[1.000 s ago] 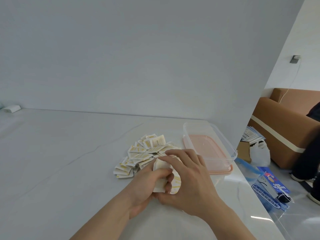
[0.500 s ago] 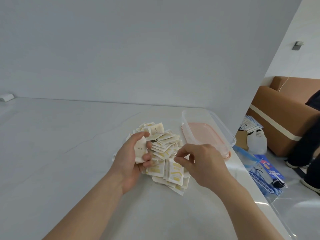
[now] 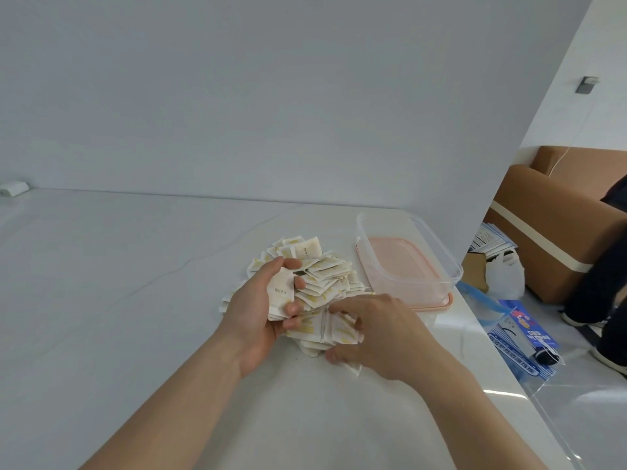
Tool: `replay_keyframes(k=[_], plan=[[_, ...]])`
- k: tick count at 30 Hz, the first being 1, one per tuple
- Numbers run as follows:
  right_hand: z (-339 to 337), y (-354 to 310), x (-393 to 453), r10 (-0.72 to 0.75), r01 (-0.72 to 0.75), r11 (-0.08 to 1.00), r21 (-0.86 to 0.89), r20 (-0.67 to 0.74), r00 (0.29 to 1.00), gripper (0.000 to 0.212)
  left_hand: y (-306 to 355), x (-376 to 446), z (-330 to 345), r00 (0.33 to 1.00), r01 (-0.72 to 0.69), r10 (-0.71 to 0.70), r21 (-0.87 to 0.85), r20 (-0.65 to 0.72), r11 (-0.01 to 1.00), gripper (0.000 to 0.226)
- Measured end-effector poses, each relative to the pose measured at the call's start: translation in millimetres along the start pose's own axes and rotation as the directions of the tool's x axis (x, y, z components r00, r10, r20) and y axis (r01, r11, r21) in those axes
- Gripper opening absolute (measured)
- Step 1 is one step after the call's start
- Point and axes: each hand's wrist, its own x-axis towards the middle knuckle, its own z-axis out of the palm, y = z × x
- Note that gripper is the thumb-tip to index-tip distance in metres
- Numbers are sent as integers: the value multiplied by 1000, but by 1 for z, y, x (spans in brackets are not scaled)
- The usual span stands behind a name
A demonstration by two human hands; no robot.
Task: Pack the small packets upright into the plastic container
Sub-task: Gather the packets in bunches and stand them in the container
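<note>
White-and-yellow pile: small packets heaped loose on the table, just left of the container, most lying flat and overlapping.
Container: clear plastic container stands open-topped near the table's right edge, close to the wall; no packet is inside it.
Lid: pink lid lies under the container, its rim showing at the near edge.
Left hand: left hand is at the pile's left side, palm turned toward the pile, thumb and fingers curled round a small stack of packets held on edge; printed text faces the camera.
Right hand: right hand is at the pile's near-right side, fingers curled down onto the packets at the pile's near edge; contact plain, but I cannot tell whether it pinches any.
Hand spacing: the two hands are close, left fingertips just beside the right fingertips over the pile's near edge.
Far left of pile: small white object on the table by the wall, well apart.
Right of container, off the table: brown sofa, white bag, blue printed packaging on the floor, a person's dark-clothed legs.
</note>
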Motion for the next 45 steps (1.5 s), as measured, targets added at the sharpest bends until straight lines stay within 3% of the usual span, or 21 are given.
replay_keyframes(k=[4, 7, 12, 16, 20, 22, 26, 31, 36, 39, 41, 43, 45], plan=[[-8, 5, -1, 33, -40, 985, 168, 44, 998, 43, 0, 0, 0, 1000, 12, -12, 26, -1, 1000, 26], [-9, 10, -1, 12, -6, 985, 171, -35, 999, 20, 1, -1, 1, 1000, 11, -11, 59, 3, 998, 26], [-8, 16, 2, 71, -41, 983, 180, -168, 983, 24, 0, -2, 3, 999, 42, -44, 68, 29, 997, 28], [-10, 13, 1, 105, 31, 962, 272, -471, 876, 24, -2, -5, 6, 994, 103, -101, -29, 45, 994, 32], [3, -14, 0, -56, 272, 932, 239, -646, 761, 29, -11, -8, 11, 987, 152, -144, -114, 69, 982, 45], [16, -23, 0, -128, 346, 913, 218, -650, 749, 35, -15, -10, 15, 984, 161, -151, -122, 92, 979, 56], [26, -25, 4, -94, 293, 937, 192, -668, 739, 40, -15, -9, 14, 984, 165, -152, -158, 94, 973, 65], [28, -27, 3, -46, 301, 893, 335, -597, 801, 37, -18, -9, 17, 986, 136, -120, -140, 112, 981, 76], [25, -33, 0, -7, 258, 901, 348, -584, 812, 41, -14, -12, 19, 986, 113, -92, -145, 142, 983, 46], [16, -30, -2, -60, 308, 901, 305, -617, 785, 33, -9, -9, 15, 995, 90, -81, -165, 58, 982, 29], [11, -21, 0, -26, 268, 919, 290, -632, 774, 28, -1, -4, 9, 998, 52, -55, -237, -6, 970, 21], [11, -10, 3, -13, 190, 953, 235, -596, 803, 34, 7, 2, 1, 996, -34, 8, -304, -86, 952, 6], [18, -4, 4, -86, 146, 985, 89, -481, 873, 49, 14, 7, -8, 987, -104, 55, -338, -152, 935, 12]])
